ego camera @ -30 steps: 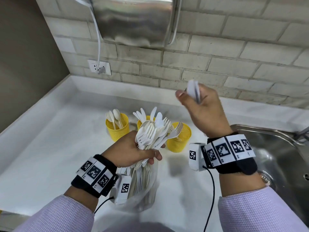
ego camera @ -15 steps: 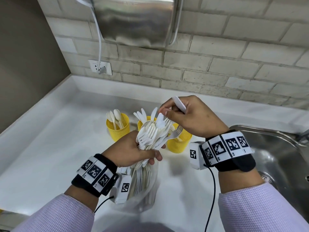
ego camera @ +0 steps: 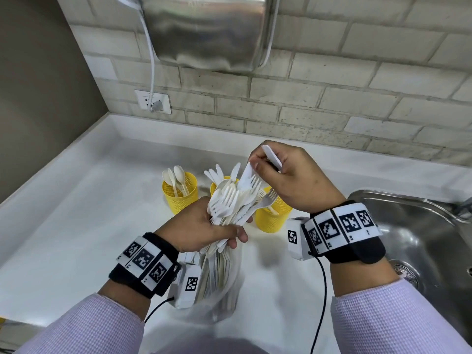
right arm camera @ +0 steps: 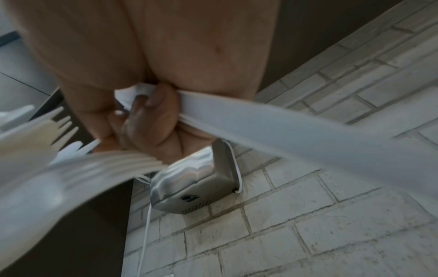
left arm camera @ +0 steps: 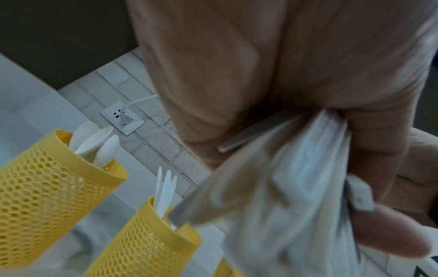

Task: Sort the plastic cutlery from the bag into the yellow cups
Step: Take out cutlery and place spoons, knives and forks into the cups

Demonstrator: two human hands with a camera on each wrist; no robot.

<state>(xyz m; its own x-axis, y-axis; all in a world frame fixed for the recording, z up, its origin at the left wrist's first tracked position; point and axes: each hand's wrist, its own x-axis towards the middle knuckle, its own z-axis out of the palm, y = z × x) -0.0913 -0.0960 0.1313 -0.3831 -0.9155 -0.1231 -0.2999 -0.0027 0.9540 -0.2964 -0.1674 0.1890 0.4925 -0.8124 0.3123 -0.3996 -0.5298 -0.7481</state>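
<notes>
My left hand [ego camera: 204,226] grips a thick bundle of white plastic cutlery [ego camera: 229,198] by the handles, which reach down into a clear bag [ego camera: 219,290]. My right hand [ego camera: 288,180] holds white knives [ego camera: 272,155] in its palm, and its fingertips pinch the tip of another knife [ego camera: 246,175] at the top of the bundle. Behind stand three yellow mesh cups: the left cup [ego camera: 180,198] holds spoons [ego camera: 176,175], the middle cup [ego camera: 217,183] holds knives, the right cup [ego camera: 270,218] holds forks. The right wrist view shows the held knife [right arm camera: 284,127] and blurred forks [right arm camera: 94,168].
A steel sink [ego camera: 421,238] lies at the right of the white counter [ego camera: 76,213]. A steel hand dryer [ego camera: 212,31] hangs on the brick wall above, its cord plugged into an outlet [ego camera: 153,100]. A dark wall closes off the left side.
My right hand came down from above the cups to the top of the bundle, still holding its knives, and now pinches another knife. The left hand stayed put.
</notes>
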